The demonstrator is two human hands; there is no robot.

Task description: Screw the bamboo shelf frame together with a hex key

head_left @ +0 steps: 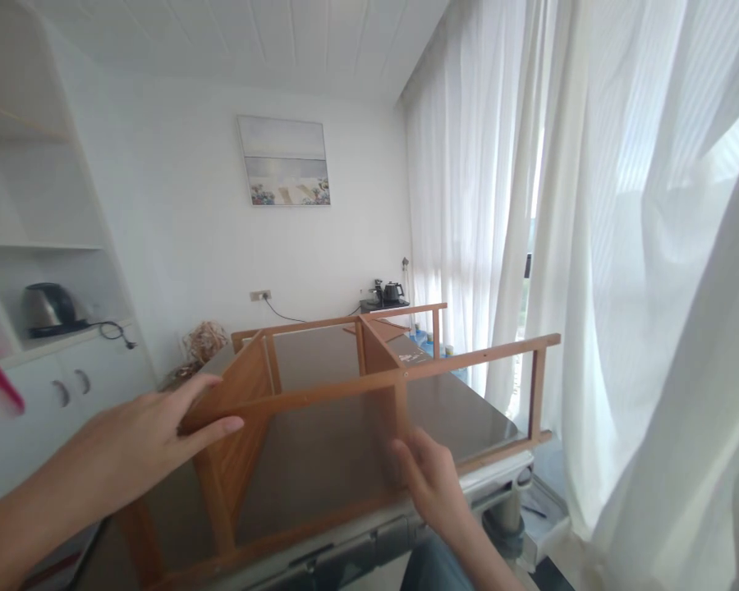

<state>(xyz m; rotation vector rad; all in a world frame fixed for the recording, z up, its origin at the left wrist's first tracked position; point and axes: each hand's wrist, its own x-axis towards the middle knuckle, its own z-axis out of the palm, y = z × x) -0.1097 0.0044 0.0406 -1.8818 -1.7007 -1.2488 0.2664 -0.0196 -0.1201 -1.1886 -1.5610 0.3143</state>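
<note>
- Head view: the wooden rack lay on its side across the dark-topped table.
- Left hand gripped the rack's near left end, thumb and fingers spread around the wood.
- Right hand was partly closed, fingers curled at the near middle upright; whether it gripped that, I couldn't tell.
- White curtains hung to the right.

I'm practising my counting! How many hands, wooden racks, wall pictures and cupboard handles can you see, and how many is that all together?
Left hand and right hand: 2
Wooden rack: 1
Wall picture: 1
Cupboard handles: 2
Total: 6
</note>
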